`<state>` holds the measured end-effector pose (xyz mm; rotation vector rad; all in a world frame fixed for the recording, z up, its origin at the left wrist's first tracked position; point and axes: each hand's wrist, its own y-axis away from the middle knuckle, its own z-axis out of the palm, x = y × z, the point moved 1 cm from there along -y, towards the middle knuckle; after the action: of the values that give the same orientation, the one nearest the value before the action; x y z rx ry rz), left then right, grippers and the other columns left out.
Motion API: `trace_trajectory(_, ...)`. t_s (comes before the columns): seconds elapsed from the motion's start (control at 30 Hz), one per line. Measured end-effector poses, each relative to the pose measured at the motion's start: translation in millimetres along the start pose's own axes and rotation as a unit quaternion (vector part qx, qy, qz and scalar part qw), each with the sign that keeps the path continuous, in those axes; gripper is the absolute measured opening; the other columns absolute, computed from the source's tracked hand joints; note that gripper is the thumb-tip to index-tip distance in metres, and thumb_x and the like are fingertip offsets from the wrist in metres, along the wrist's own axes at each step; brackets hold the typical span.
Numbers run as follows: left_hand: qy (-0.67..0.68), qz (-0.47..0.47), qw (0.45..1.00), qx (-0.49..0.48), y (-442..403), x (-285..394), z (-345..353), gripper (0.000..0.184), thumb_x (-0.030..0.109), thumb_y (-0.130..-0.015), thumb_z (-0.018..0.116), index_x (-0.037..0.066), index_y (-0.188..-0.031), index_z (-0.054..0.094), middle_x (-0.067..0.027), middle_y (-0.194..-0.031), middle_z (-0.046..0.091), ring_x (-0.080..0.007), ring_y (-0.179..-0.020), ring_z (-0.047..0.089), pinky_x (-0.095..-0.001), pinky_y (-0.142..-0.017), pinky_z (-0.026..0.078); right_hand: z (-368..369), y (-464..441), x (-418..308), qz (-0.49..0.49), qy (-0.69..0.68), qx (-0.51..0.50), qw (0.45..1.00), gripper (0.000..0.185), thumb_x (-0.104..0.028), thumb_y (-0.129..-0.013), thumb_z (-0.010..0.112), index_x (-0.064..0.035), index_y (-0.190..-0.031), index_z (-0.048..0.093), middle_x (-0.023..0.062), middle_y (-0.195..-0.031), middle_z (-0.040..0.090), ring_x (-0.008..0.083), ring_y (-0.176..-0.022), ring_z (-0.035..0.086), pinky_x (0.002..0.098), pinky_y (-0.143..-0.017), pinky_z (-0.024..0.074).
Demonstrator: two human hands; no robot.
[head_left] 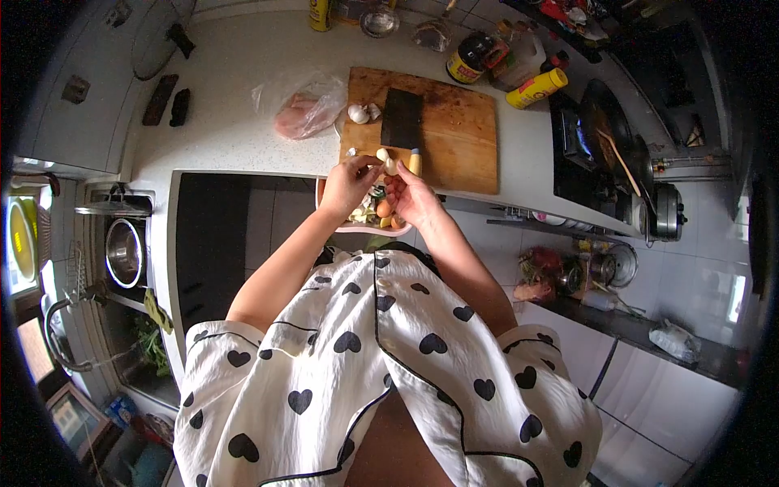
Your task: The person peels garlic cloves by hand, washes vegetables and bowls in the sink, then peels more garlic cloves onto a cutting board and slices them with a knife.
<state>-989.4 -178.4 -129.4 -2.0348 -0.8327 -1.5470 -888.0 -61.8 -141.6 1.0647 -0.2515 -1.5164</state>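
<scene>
Two hands are holding a pale garlic clove above a scrap bin at the counter's edge.
The garlic clove (pixel 383 153) is sitting between the fingertips, just by the near edge of the cutting board (pixel 459 122). The left hand (pixel 349 182) is pinching it with fingers bunched narrow, while the right hand (pixel 415 199) is gripping it from the other side with thumb and fingers. Below them, the scrap bin (pixel 373 231) is holding eggshells (pixel 384 209) and peelings. On the board, a dark-bladed cleaver (pixel 402 119) is lying with its handle pointing toward the person, and whole garlic (pixel 358 114) is resting near the left edge. Beyond that edge, a clear bag (pixel 329 96) of pink raw meat (pixel 297 118) is lying on the counter (pixel 235 73).
</scene>
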Motion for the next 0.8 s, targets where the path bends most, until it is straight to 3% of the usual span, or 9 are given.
trace_trajectory(0.17,0.009,-0.002,1.0,0.021,0,-3,3,0.02,0.015,-0.082,0.06,-0.001,-0.093,0.061,-0.0062,-0.073,0.062,-0.0077,-0.059,0.051,-0.0242,-0.054,0.042,-3,-5,5,-0.022,0.024,-0.009,0.999,0.022,-0.029,-0.081,0.063,-0.0083,-0.088,0.059,0.0023,-0.071,0.059,0.0095,-0.06,0.051,0.0204,-0.051,0.0402)
trace_trajectory(0.27,0.015,-0.03,0.999,0.016,0,4,1,0.017,0.015,-0.08,0.06,-0.001,-0.087,0.062,-0.0162,-0.078,0.063,-0.0283,-0.071,0.062,-0.0328,-0.064,0.048,-3,-3,5,-0.04,0.043,0.0,0.998,0.019,-0.026,-0.081,0.063,-0.0082,-0.087,0.06,0.0026,-0.072,0.059,0.0097,-0.06,0.052,0.0206,-0.052,0.0413)
trace_trajectory(0.57,-0.006,-0.055,0.998,-0.009,-1,-2,4,0.019,0.015,-0.077,0.06,0.0,-0.089,0.063,-0.0185,-0.076,0.063,-0.0271,-0.069,0.063,-0.0321,-0.063,0.048,-8,-4,10,-0.055,0.041,0.03,0.997,0.018,-0.023,-0.08,0.065,-0.0076,-0.088,0.059,0.0023,-0.072,0.06,0.0107,-0.062,0.055,0.0216,-0.056,0.0455)
trace_trajectory(0.8,-0.089,0.003,0.996,0.022,4,5,6,0.016,0.012,-0.072,0.06,-0.001,-0.082,0.06,-0.0179,-0.073,0.062,-0.0312,-0.068,0.061,-0.0356,-0.061,0.047,-3,1,10,-0.051,0.048,0.045,0.997,0.018,-0.02,-0.08,0.064,-0.0064,-0.09,0.057,0.0027,-0.075,0.059,0.0111,-0.064,0.055,0.021,-0.057,0.0466)
